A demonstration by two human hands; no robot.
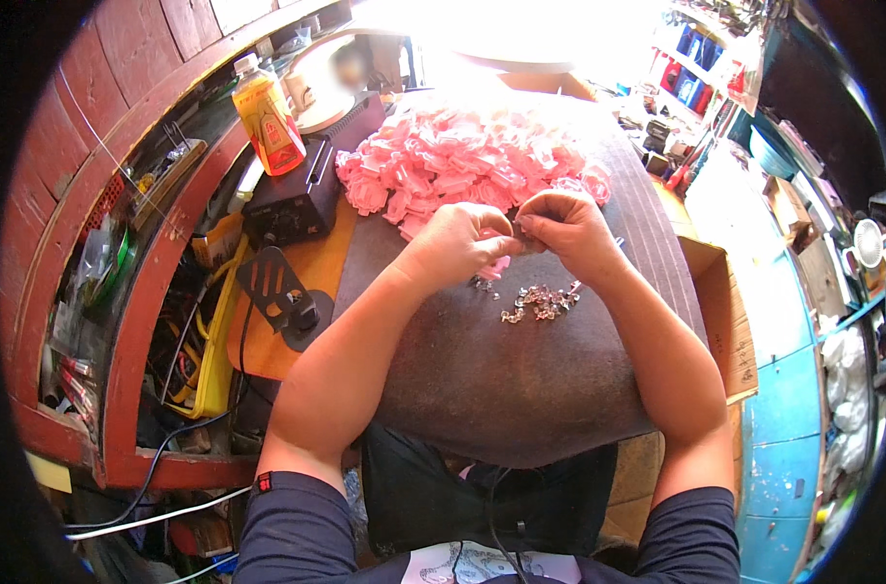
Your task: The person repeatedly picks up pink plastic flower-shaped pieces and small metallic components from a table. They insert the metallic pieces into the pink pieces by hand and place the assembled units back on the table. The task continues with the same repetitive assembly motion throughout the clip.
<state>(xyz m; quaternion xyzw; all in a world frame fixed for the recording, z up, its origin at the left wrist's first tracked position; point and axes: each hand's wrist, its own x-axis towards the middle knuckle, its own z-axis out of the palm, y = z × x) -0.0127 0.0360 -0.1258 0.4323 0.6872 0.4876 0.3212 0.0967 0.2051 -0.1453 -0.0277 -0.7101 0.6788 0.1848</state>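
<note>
My left hand (456, 243) and my right hand (571, 230) meet fingertip to fingertip above the dark mat (501, 389). A pink ruffled piece (495, 269) shows just under my left fingers, which are closed on it. The fingers of my right hand are pinched together against the left ones; whatever they hold is too small to make out. Just below the hands lies a small heap of shiny metal fittings (541, 303), with a few more close to the pink piece. Beyond the hands a large pile of similar pink ruffled pieces (462, 161) spreads over the mat.
To the left, a bottle of orange drink (268, 122) stands on a black box (292, 200). A black phone stand (279, 300) sits nearer, above a yellow basket (209, 355). On the right are a cardboard box (725, 311) and a small white fan (867, 243).
</note>
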